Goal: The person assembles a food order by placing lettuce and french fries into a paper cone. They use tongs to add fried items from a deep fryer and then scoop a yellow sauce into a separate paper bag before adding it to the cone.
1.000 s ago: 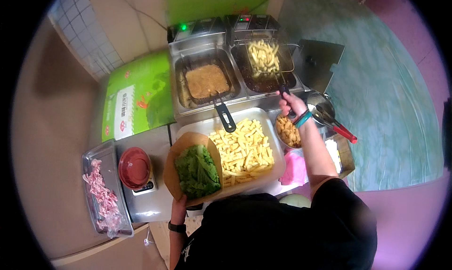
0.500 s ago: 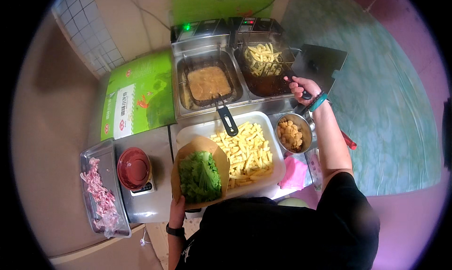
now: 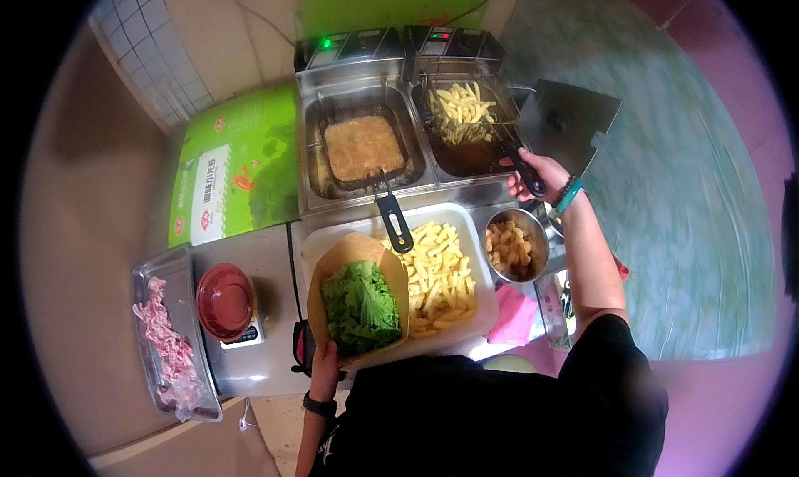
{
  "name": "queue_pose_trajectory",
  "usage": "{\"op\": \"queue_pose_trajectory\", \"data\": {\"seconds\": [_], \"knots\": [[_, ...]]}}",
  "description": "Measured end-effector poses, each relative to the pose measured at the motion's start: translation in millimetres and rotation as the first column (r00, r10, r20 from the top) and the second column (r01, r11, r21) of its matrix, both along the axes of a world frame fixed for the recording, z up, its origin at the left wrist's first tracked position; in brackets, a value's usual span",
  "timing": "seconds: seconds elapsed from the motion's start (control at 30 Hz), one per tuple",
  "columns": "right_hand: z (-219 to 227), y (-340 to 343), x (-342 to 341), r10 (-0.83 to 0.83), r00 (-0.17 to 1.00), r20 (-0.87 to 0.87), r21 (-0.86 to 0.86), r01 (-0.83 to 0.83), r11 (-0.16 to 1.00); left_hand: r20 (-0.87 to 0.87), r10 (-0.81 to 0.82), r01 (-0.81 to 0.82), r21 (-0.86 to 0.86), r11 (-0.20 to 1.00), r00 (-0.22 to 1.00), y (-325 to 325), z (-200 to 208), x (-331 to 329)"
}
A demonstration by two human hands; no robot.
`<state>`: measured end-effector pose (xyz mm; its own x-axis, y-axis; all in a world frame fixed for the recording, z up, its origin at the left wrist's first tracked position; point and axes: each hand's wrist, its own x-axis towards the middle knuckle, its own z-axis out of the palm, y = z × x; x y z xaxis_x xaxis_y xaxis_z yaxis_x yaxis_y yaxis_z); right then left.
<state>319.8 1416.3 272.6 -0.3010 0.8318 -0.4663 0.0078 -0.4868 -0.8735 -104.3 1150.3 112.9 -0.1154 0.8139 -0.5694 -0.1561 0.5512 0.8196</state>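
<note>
- Head view, right hand (image 3: 537,180): its fingers are curled around the black handle of the fry basket (image 3: 499,127), pinching it at the near right of the right fryer well.
- Head view, basket: it sits at the far part of the well with cut fries (image 3: 464,104) heaped in it; dark oil (image 3: 462,158) shows just nearer. Whether the mesh is clear of the oil cannot be told.
- Head view, left hand (image 3: 325,367): it grips the near left edge of a brown paper bowl (image 3: 398,285) lined with green lettuce (image 3: 362,306). The bowl is over the near left part of a white tub (image 3: 485,298) of pale fries (image 3: 441,281); contact between them cannot be told.
- Head view, step: judging from both grips, the basket of fries is being managed at the fryer while the bowl is held ready.
- Head view, next move: it would call for keeping the basket level, letting oil drain, and holding the bowl steady, away from drips.
</note>
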Motion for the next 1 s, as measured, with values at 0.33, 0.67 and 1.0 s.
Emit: {"op": "queue_pose_trajectory", "data": {"seconds": [0.33,0.67,1.0], "knots": [[23,118,38,-0.424,0.555,0.716,0.568,-0.11,0.815,-0.28,-0.15,0.169,0.046,0.985,0.948,6,-9,17],[21,295,19,-0.613,0.156,0.775,0.623,-0.357,0.696,-0.506,-0.059,0.175,0.186,0.967,0.86,8,1,27],[-21,403,9,-0.513,0.005,0.859,0.454,-0.47,0.757,-0.549,-0.025,0.06,0.046,0.997,0.835,-7,-41,17]]}}
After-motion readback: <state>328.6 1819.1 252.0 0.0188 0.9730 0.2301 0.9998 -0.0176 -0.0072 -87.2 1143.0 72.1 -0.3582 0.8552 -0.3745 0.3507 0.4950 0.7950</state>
